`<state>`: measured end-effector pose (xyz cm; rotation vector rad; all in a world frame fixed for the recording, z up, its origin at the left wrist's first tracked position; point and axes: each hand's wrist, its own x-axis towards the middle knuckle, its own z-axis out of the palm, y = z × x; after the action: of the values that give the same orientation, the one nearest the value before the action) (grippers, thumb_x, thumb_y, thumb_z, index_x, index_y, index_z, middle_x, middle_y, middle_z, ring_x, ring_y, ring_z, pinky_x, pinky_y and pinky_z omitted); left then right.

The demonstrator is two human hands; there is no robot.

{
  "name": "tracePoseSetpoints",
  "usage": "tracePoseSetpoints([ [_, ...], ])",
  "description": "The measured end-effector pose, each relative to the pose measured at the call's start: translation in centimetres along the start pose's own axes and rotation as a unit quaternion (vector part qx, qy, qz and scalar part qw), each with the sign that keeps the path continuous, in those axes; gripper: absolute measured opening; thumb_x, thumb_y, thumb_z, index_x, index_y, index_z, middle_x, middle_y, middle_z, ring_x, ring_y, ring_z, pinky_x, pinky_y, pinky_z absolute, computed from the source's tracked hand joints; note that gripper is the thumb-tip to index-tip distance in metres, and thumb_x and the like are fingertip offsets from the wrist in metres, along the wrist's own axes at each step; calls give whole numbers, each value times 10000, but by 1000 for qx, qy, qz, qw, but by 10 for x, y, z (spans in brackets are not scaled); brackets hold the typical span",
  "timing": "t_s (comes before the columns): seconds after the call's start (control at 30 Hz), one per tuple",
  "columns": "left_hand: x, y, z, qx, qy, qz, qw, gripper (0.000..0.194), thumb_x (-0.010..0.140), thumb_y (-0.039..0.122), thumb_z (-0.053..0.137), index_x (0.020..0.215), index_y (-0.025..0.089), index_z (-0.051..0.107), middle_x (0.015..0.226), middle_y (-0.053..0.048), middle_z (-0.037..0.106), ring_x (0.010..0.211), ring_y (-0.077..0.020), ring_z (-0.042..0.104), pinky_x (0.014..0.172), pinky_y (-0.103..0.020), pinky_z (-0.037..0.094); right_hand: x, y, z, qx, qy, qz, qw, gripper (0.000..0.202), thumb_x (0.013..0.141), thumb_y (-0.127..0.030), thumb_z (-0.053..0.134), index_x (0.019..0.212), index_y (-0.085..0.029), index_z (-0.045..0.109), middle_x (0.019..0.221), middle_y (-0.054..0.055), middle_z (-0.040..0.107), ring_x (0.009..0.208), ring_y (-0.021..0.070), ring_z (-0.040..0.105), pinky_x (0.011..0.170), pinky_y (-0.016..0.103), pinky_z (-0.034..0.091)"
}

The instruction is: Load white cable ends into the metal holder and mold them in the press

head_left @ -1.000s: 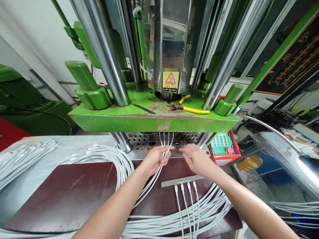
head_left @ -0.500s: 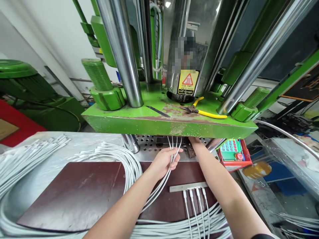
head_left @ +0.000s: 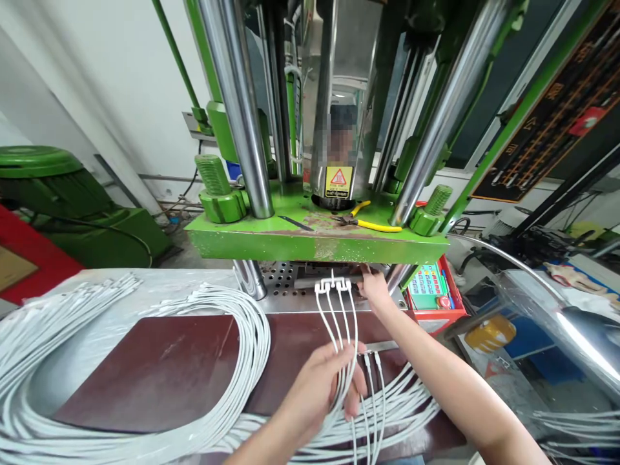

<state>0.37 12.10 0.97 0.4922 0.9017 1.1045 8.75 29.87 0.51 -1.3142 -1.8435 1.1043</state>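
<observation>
Four white cables (head_left: 356,323) pinched in the left hand (head_left: 314,382), white connectors (head_left: 321,287) at its twelve o'clock, right hand (head_left: 375,289) at one o'clock, grip unclear

Both our hands are bare. Our left hand (head_left: 324,381), on the near side, has slender fingers and a rounded back that runs smoothly into the wrist. Our left forearm (head_left: 271,439) is bare too, widening toward the near edge, where the view cuts it off. Our right hand (head_left: 375,287), farther off, looks smaller, and its fingertips are too shaded to make out. Our right forearm (head_left: 450,374) shows at greater length: narrow and plain at the wrist, fuller toward the near right, smooth and uncovered all the way to where it leaves view.
</observation>
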Motion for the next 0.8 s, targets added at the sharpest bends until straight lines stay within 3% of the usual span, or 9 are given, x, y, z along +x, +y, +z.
tracePoseSetpoints([
  [0.1, -15, -14, 2, -6, 87, 40, 995, 518, 807, 563, 495, 1100, 137, 523, 628, -27, 624, 455, -135, 534, 427, -239, 407, -51, 12, -10, 99, 22, 64, 993, 644, 890, -642, 193, 864, -120, 569, 441, -70, 323, 346, 66, 262, 346, 200, 218],
  [0.23, -13, -2, -3, -6, 210, 168, 963, 431, 797, 529, 545, 950, 133, 613, 428, 58, 447, 376, -61, 325, 357, -165, 225, -108, 17, -26, 226, -5, 103, 969, 571, 846, -652, 341, 796, -142, 593, 425, -72, 319, 357, 57, 244, 361, 186, 182],
  [0.3, -11, 4, -2, 37, 232, 187, 954, 361, 774, 474, 610, 844, 121, 645, 377, 67, 390, 378, -52, 287, 362, -162, 201, -127, 12, -39, 160, -11, 50, 986, 511, 887, -570, 342, 830, -147, 623, 490, -32, 425, 426, 88, 387, 403, 204, 300],
  [0.37, -13, 5, 1, 92, 225, 205, 948, 328, 775, 444, 621, 795, 119, 657, 376, 64, 382, 387, -53, 274, 366, -167, 195, -143, 3, -54, 41, 2, -67, 997, 352, 893, -437, 426, 978, -164, 632, 752, 39, 593, 708, 146, 559, 618, 261, 457],
  [0.43, -15, 2, 3, 134, 208, 222, 943, 311, 789, 430, 607, 800, 124, 665, 397, 59, 394, 410, -62, 298, 382, -173, 222, -156, -7, -69, -75, -16, -188, 979, 359, 845, -292, 524, 1190, -198, 549, 1114, 72, 576, 1047, 185, 512, 901, 323, 422],
  [0.5, -18, -1, 4, 156, 197, 227, 941, 304, 798, 423, 595, 815, 129, 670, 408, 57, 398, 433, -73, 333, 408, -181, 263, -167, -16, -78, -168, -70, -253, 950, 527, 798, -225, 559, 1312, -204, 440, 1243, 81, 511, 1147, 202, 445, 994, 363, 362],
  [0.57, -19, -4, 5, 175, 195, 231, 937, 310, 802, 426, 586, 821, 129, 674, 409, 53, 407, 445, -84, 361, 430, -192, 291, -175, -19, -80, -248, -100, -278, 923, 558, 784, -214, 558, 1324, -182, 424, 1222, 93, 527, 1121, 219, 460, 994, 397, 361],
  [0.67, -19, -7, 4, 216, 198, 243, 925, 325, 806, 430, 576, 813, 123, 681, 411, 46, 421, 445, -91, 373, 443, -203, 300, -181, -16, -73, -327, -78, -297, 894, 523, 784, -199, 523, 1298, -130, 453, 1163, 111, 576, 1053, 233, 517, 1029, 447, 319],
  [0.8, -21, -8, 2, 226, 180, 228, 930, 336, 821, 441, 559, 806, 127, 678, 404, 50, 414, 441, -91, 357, 447, -208, 280, -179, -9, -70, -349, -72, -250, 900, 570, 765, -227, 521, 1315, -94, 448, 1043, 130, 654, 952, 257, 609, 884, 405, 456],
])
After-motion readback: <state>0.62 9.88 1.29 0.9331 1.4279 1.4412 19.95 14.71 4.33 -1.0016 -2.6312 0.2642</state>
